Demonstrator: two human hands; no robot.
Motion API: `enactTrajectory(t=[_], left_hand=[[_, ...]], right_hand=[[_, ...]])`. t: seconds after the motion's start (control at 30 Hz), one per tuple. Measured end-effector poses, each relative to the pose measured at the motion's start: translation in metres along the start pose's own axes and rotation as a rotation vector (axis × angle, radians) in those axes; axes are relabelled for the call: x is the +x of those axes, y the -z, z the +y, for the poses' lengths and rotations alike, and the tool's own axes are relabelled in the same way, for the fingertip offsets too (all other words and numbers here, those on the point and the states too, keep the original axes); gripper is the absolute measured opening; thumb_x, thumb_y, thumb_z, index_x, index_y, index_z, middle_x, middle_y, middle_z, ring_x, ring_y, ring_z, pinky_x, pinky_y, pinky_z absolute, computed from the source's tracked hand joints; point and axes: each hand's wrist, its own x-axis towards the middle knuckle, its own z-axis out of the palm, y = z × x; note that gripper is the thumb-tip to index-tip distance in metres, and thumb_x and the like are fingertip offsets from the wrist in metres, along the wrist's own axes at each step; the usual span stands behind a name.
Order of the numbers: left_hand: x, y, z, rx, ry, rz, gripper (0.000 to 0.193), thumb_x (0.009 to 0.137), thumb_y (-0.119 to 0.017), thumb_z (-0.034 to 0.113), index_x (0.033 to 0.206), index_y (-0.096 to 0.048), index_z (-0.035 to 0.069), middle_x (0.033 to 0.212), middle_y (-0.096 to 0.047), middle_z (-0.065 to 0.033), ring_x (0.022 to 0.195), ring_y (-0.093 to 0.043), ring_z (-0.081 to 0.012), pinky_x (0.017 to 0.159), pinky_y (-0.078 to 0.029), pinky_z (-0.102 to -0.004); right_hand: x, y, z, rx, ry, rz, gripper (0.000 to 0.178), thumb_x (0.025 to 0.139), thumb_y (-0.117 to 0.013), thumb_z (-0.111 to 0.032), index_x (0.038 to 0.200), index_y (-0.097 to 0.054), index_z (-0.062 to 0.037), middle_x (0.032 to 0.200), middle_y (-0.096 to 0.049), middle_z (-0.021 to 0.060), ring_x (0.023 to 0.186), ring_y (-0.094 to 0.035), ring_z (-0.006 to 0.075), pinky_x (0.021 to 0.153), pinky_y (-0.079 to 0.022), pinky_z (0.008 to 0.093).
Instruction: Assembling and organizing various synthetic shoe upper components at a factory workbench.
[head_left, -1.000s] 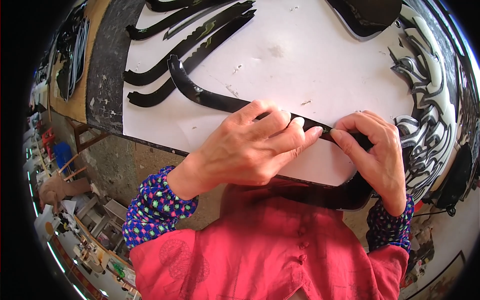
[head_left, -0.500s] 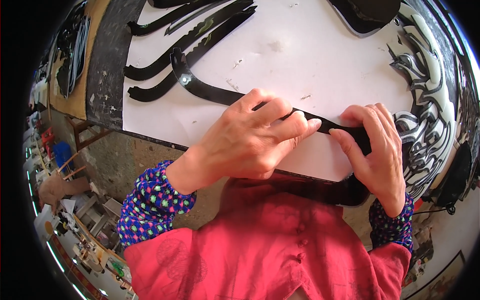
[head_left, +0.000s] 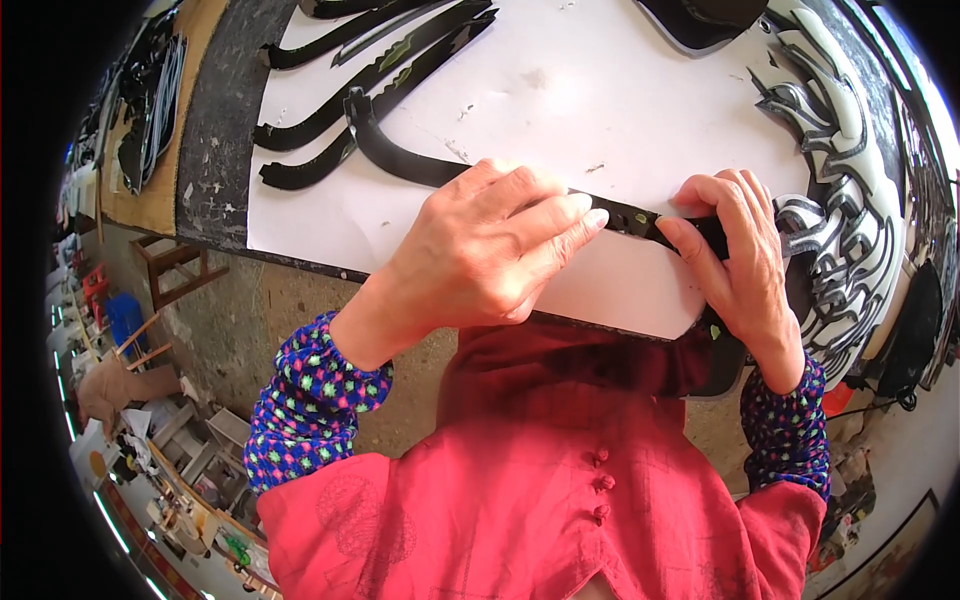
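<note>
A long, thin black strip (head_left: 410,165), glossy and curved up at its left tip, lies across the white sheet (head_left: 560,110) near the table's front edge. My left hand (head_left: 490,245) is closed over its middle, thumb and fingers pinching it. Farther right, my right hand (head_left: 738,245) grips the same strip where it widens, the thumb on the near side and fingers on the far side. Between the hands, small greenish patches show on the strip. A broad dark part (head_left: 715,365) hangs past the table edge below my right hand; how it joins the strip is hidden.
Several similar black curved strips (head_left: 310,130) lie at the back left. A dark rounded panel (head_left: 705,20) sits at the far edge. Grey-and-black carved-looking pieces (head_left: 850,230) are heaped on the right. On the floor to the left stand a wooden stool (head_left: 175,270) and a blue container (head_left: 125,318).
My left hand has slid left along the strip, so the gap between my hands is wider. Greenish patches now show there. The whole view has shifted slightly.
</note>
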Motion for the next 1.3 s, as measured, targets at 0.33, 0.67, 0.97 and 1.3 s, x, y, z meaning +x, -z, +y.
enactTrajectory(t=[0.33, 0.67, 0.97, 1.3], left_hand=[[-0.001, 0.002, -0.001, -0.019, -0.021, 0.058, 0.035, 0.065, -0.068, 0.003, 0.098, -0.076, 0.003, 0.097, -0.070, -0.0047, 0.087, -0.065, -0.0213, 0.067, -0.053, -0.0321], [-0.003, 0.004, -0.002, -0.108, 0.029, 0.115, 0.023, 0.068, -0.063, 0.005, 0.088, -0.072, -0.004, 0.093, -0.069, -0.0115, 0.088, -0.069, -0.0249, 0.074, -0.055, -0.0370], [0.000, 0.013, -0.007, -0.099, 0.117, 0.292, 0.011, 0.069, -0.066, 0.004, 0.078, -0.067, -0.003, 0.085, -0.066, -0.0126, 0.083, -0.066, -0.0266, 0.076, -0.054, -0.0412], [0.003, 0.005, -0.008, 0.001, 0.165, 0.383, 0.019, 0.060, -0.067, -0.004, 0.078, -0.068, 0.003, 0.084, -0.067, -0.0068, 0.080, -0.066, -0.0240, 0.075, -0.052, -0.0337]], right_hand=[[0.012, 0.016, -0.024, -0.143, 0.003, -0.007, 0.028, 0.085, -0.070, -0.010, 0.110, -0.059, -0.0034, 0.099, -0.061, 0.0100, 0.091, -0.057, 0.0284, 0.083, -0.044, 0.0402], [0.066, -0.048, -0.028, -0.395, 0.109, 0.162, 0.054, 0.078, -0.059, -0.004, 0.131, -0.050, -0.0023, 0.128, -0.052, 0.0122, 0.118, -0.052, 0.0291, 0.097, -0.039, 0.0418], [0.072, -0.063, -0.037, -0.590, 0.236, 0.188, 0.047, 0.079, -0.059, -0.014, 0.125, -0.059, -0.0036, 0.124, -0.057, 0.0087, 0.119, -0.054, 0.0253, 0.098, -0.037, 0.0432], [0.076, -0.043, -0.010, 0.528, -0.153, 0.204, 0.030, 0.091, -0.051, 0.001, 0.119, -0.058, -0.0057, 0.114, -0.062, 0.0150, 0.110, -0.057, 0.0309, 0.100, -0.042, 0.0414]])
